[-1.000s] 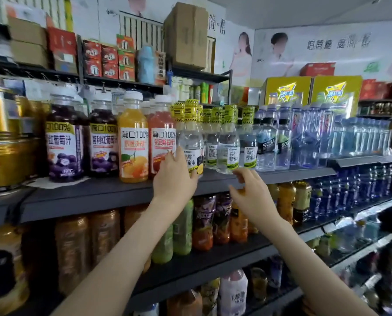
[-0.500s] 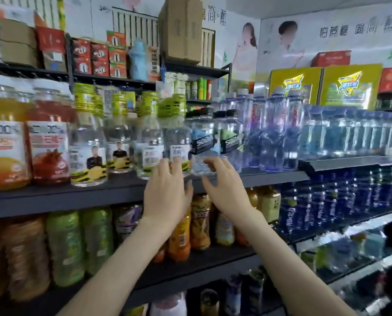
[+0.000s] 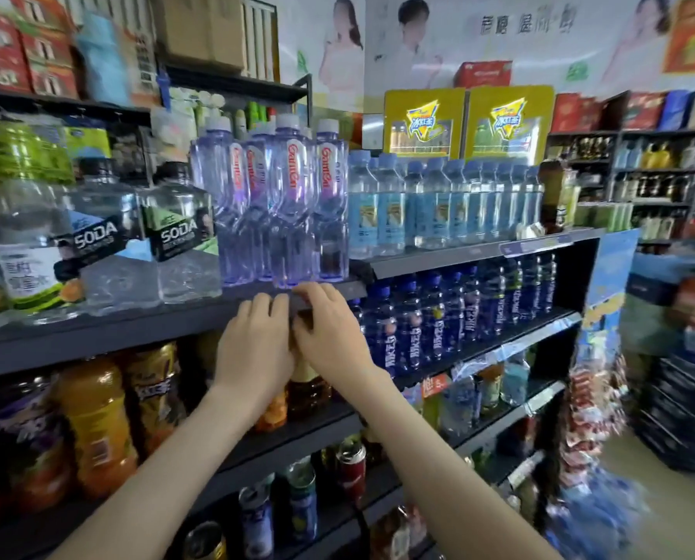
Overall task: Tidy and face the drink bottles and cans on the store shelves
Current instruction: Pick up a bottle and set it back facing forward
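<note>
- Four tall violet-tinted bottles [image 3: 289, 204] front the upper shelf [image 3: 135, 325]. They have white caps and red vertical lettering, and stand upright, packed side by side at the front edge.
- Left of them we see two squat clear soda bottles [image 3: 180, 236] with black caps. Their black "SODA" labels are turned at an angle, not square to the aisle.
- Right of them is a row of blue-capped water bottles [image 3: 438, 204] with pale blue labels, upright and tight together.
- One shelf down we see dark blue bottles [image 3: 438, 317] on the right and orange juice bottles [image 3: 95, 422] on the left, the latter blurred.
- Left hand [image 3: 252, 349] is released, fingers together and near straight, tips on the shelf's front lip.
- Right hand [image 3: 329, 337] is close beside the left. Its fingers are bent onto the same lip, just under the violet bottles' bases, and we can't tell if it pinches anything.
</note>
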